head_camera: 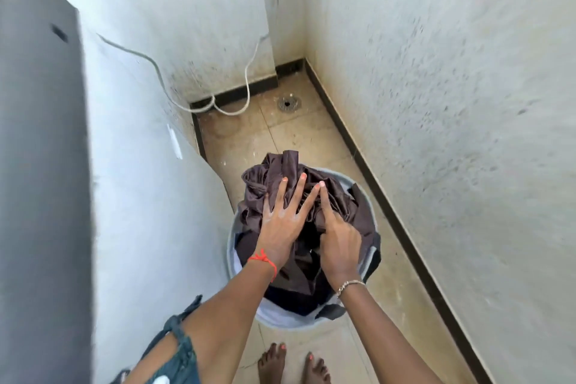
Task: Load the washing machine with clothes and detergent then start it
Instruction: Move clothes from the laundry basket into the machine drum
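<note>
Left hand [280,221]: flat on the dark brown clothes [280,178], fingers [282,187] spread wide, gripping nothing.
Right hand [339,243]: index finger out straight, other fingers curled into the cloth; a real grip I cannot tell.
Clothes: heaped in a pale round basket [232,243] on the tiled floor [280,134].
Washing machine [140,181]: white, just left of the basket.

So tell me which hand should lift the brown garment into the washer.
Probably the left hand: it lies spread on the brown garment, on the washing machine side. The right hand is farther away.
</note>
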Available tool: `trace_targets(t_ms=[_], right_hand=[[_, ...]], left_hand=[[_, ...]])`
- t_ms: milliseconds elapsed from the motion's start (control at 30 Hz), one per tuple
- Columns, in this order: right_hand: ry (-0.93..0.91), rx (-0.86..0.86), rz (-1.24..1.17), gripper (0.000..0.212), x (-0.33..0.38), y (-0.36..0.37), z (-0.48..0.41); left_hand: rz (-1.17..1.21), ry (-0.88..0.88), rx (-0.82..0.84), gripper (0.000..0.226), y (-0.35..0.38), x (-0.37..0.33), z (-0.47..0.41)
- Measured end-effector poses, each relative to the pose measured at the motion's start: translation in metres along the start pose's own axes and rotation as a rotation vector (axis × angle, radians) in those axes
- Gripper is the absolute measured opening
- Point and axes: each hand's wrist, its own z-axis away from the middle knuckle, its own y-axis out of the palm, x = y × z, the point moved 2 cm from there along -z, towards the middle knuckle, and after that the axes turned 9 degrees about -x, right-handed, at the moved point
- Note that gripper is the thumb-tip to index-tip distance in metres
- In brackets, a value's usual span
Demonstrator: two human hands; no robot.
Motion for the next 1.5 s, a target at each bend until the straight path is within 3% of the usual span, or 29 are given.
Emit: trace_targets(t_ms=[133, 233, 300, 433, 500, 600, 767, 933, 1133, 1233, 1333, 1433, 1500], right_hand=[[0.017, -0.112, -0.078, 0.107, 0.059, -0.093, -0.014], [0.002, -0.219, -0.172, 0.106, 0.108, -0.169, -0.023], [-0.068, -0.285, -0.242, 0.106, 0.144, -0.219, -0.028], [-0.266, -0.444, -0.428, 0.1, 0.238, -0.319, -0.041], [-0.345, -0.47, -0.567, 0.1, 0.294, -0.361, -0.044], [-0.49, -0.502, -0.823, 0.091, 0.376, -0.405, -0.048], [-0.628, -0.509, -1.135, 0.081, 0.496, -0.43, -0.037], [-0.539, -0.327, -1.192, 0.078, 0.566, -0.352, -0.012], [-0.242, -0.078, -1.079, 0.086, 0.562, -0.171, 0.032], [-0.147, 0.094, -0.969, 0.096, 0.545, -0.1, 0.047], [-0.177, 0.323, -0.781, 0.096, 0.532, -0.066, 0.055], [-0.279, 0.478, -0.594, 0.105, 0.525, -0.066, 0.046], [-0.371, 0.429, -0.466, 0.114, 0.513, -0.085, 0.036]], left_hand=[[-0.01, -0.07, -0.137, 0.131, -0.108, -0.006, -0.011], [-0.029, -0.057, -0.298, 0.108, -0.196, -0.008, -0.017], [-0.049, -0.04, -0.424, 0.098, -0.259, -0.005, -0.019], [-0.061, -0.053, -0.627, 0.105, -0.382, 0.022, -0.015], [-0.08, -0.069, -0.713, 0.094, -0.449, 0.045, -0.01], [-0.128, -0.112, -0.788, 0.074, -0.545, 0.087, 0.002], [-0.279, -0.193, -0.886, 0.084, -0.646, 0.164, 0.042], [-0.451, -0.296, -0.808, 0.082, -0.621, 0.253, 0.085], [-0.455, -0.383, -0.498, 0.071, -0.467, 0.34, 0.14], [-0.432, -0.361, -0.294, 0.088, -0.403, 0.361, 0.162], [-0.371, -0.377, -0.124, 0.12, -0.375, 0.363, 0.171], [-0.276, -0.294, -0.06, 0.11, -0.372, 0.357, 0.165], [-0.242, -0.271, -0.056, 0.106, -0.372, 0.355, 0.157]])
